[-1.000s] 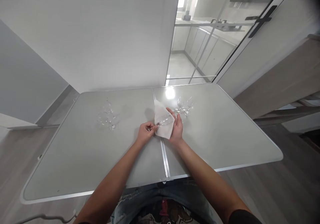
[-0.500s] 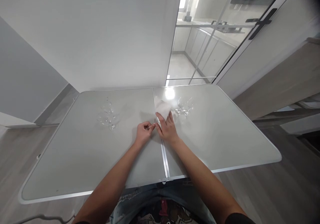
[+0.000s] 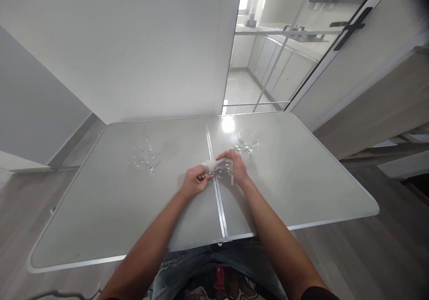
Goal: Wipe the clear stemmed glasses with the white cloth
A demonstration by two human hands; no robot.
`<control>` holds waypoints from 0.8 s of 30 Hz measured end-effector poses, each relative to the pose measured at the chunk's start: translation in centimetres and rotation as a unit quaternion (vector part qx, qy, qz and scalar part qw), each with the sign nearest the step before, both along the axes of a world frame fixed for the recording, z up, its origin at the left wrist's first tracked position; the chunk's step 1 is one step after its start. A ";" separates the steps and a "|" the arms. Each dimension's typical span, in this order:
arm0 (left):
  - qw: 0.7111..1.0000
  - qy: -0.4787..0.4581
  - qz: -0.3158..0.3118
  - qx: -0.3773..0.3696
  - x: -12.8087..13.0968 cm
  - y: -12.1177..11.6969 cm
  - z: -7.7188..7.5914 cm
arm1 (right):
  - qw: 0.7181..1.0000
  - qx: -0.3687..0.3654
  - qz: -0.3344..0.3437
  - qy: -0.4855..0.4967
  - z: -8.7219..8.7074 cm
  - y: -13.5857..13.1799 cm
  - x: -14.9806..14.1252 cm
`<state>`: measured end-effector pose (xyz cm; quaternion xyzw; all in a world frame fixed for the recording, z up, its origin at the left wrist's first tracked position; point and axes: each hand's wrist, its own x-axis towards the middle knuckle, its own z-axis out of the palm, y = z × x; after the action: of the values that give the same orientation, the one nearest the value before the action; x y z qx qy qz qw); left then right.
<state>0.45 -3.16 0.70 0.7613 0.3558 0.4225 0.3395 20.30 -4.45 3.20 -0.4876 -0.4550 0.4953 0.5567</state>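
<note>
Between the long edges of the table (image 3: pixel 288 183), the left hand (image 3: pixel 193 182) is gripping a wine glass (image 3: pixel 222 171); the right hand (image 3: pixel 238 166), cupping a white cloth (image 3: pixel 209 164), is seemingly wiping it, next needing light pressure.

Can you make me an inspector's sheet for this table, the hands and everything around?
Surface: pale table, metal seam down the middle.
Things in hand: clear stemmed glass, held sideways; white cloth around part of its bowl.
Clutter: clear glassware at left and clear glassware at right, too see-through to count.
Left hand: gripping the glass's stem end.
Right hand: curled around the cloth at the bowl.
Cables: grey cord-like thing on the floor, lower left.
Surroundings: white wall, glazed door, black handle.
</note>
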 end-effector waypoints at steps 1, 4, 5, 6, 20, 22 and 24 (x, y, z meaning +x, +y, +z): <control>1.000 -0.015 0.008 -0.012 0.1 0.0 0.1 | 0.997 -0.022 0.003 0.080 0.2 0.0 -0.2; 0.995 -0.060 0.029 -0.074 0.5 0.1 0.2 | 0.968 -0.047 -0.010 0.248 0.6 -0.3 -1.2; 0.992 -0.070 0.032 -0.099 0.7 0.1 0.2 | 0.960 -0.046 -0.013 0.276 0.7 -0.4 -1.5; 0.989 -0.076 0.035 -0.122 0.8 0.1 0.1 | 0.956 -0.044 -0.009 0.291 0.8 -0.5 -1.9; 0.932 -0.186 -0.016 -0.311 1.3 0.0 -0.6 | 0.964 -0.039 0.146 0.219 -0.5 -1.8 -4.4; 0.915 -0.217 -0.031 -0.339 1.5 0.0 -0.4 | 0.959 -0.035 0.172 0.223 -0.5 -1.8 -4.0; 0.890 -0.255 -0.041 -0.376 1.7 0.0 -0.3 | 0.952 -0.037 0.202 0.226 -0.2 -1.7 -3.3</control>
<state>2.11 -3.16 0.37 0.4567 0.3573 0.4225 0.6967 16.97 -6.12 2.98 -0.2812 -0.3879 0.7109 0.5149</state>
